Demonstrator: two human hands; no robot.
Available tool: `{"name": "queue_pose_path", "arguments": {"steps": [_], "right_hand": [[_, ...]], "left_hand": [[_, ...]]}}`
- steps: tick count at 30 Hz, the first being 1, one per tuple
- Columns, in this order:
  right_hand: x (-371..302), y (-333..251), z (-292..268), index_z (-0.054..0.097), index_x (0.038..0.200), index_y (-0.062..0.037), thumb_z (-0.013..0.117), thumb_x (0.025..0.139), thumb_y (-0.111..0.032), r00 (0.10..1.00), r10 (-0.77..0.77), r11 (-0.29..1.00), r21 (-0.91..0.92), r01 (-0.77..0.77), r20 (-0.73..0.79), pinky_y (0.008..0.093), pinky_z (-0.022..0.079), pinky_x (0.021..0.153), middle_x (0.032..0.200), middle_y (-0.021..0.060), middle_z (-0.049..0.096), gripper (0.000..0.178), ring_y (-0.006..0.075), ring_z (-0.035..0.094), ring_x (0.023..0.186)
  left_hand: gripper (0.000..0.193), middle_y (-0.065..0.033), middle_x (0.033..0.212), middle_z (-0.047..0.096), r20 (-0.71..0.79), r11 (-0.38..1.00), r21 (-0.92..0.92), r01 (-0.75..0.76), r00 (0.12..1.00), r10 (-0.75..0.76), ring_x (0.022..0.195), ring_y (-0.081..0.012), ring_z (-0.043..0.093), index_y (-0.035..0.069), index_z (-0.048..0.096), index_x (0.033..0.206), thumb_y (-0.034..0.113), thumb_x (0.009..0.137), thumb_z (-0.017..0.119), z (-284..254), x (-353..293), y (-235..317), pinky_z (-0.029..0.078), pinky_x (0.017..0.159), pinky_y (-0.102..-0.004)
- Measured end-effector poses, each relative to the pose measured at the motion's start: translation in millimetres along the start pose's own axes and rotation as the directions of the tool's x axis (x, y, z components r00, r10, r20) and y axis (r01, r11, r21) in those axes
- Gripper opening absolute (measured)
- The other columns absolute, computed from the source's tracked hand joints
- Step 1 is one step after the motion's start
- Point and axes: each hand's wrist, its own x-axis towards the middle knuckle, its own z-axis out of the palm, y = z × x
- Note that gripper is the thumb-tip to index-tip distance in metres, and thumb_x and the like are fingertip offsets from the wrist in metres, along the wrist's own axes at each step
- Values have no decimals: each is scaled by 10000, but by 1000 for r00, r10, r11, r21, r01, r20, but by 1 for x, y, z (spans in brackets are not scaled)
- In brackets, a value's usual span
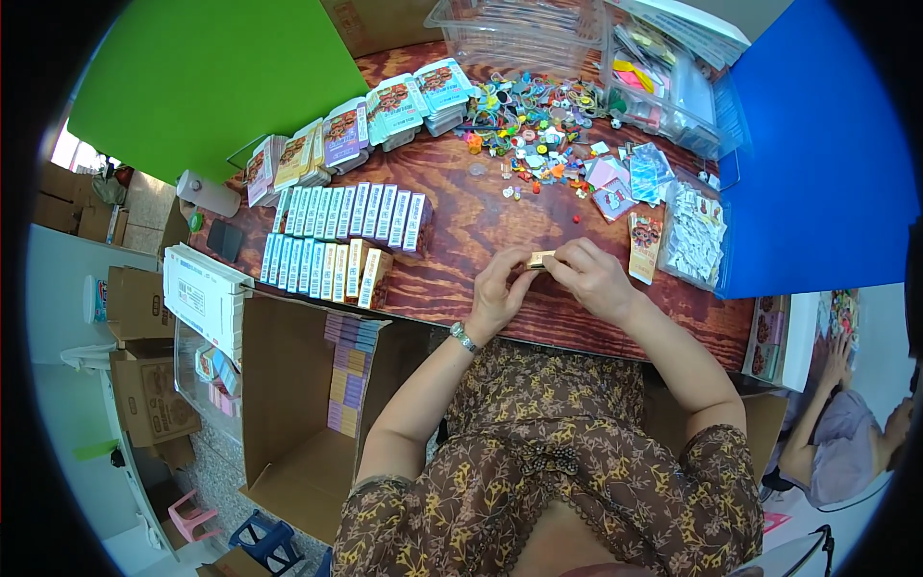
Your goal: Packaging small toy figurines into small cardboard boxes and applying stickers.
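Near the front edge of the wooden table (452,288), my left hand (499,294) and my right hand (593,280) are closed on a small yellow carton (539,260). Fingers of both hands pinch it from either side, so only its narrow end shows. A flat yellow printed carton (643,252) lies to the right of my right hand. On the left of my hands stand two rows of filled small boxes (346,213), upright and side by side. Beyond my hands spreads a pile of colourful small trinkets (538,125).
Stacks of flat cartons (396,108) line the back left. A clear tray of white pieces (694,240) sits right, near card packets (615,188). Green (212,77) and blue panels (827,154) flank the table. An open cardboard box (288,413) stands below left; another person (836,442) sits at right.
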Motion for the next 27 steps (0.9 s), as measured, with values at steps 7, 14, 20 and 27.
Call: {"name": "queue_pose_path", "arguments": {"steps": [7, 14, 20, 27], "right_hand": [[-3, -1, -1, 695, 1096, -45, 686, 788, -59, 1000, -13, 999, 50, 14, -28, 348, 575, 760, 1011, 75, 622, 309, 268, 644, 950], [-19, -1, 13, 688, 1162, -26, 669, 760, -83, 983, -117, 991, -78, 107, -145, 350, 583, 830, 1087, 80, 661, 406, 273, 646, 1040], [-19, 10, 22, 707, 1137, -47, 688, 782, -58, 986, 12, 990, 140, 12, -168, 383, 579, 862, 1101, 90, 665, 356, 295, 644, 1051], [-14, 5, 24, 690, 1148, -51, 725, 780, 19, 982, 32, 983, 183, 2, -184, 413, 548, 889, 1122, 119, 664, 376, 330, 640, 1040]], "left_hand": [[259, -176, 1185, 658, -17, 976, 147, -163, 986, 167, 952, -258, 707, 15, 665, 1086, -56, 845, 728, -3, 5, 4, 592, 755, -322], [287, -184, 1204, 656, -14, 915, 288, -281, 955, 298, 991, -315, 696, 41, 674, 1108, -54, 843, 726, 2, 2, 2, 592, 771, -349], [303, -173, 1170, 643, 26, 924, 243, -296, 954, 298, 973, -338, 688, 57, 675, 1108, -53, 829, 715, -2, 7, -1, 598, 785, -378], [277, -155, 1127, 636, 10, 903, 305, -303, 949, 315, 962, -322, 681, 51, 669, 1097, -34, 837, 715, -7, 8, 9, 583, 790, -366]]}}
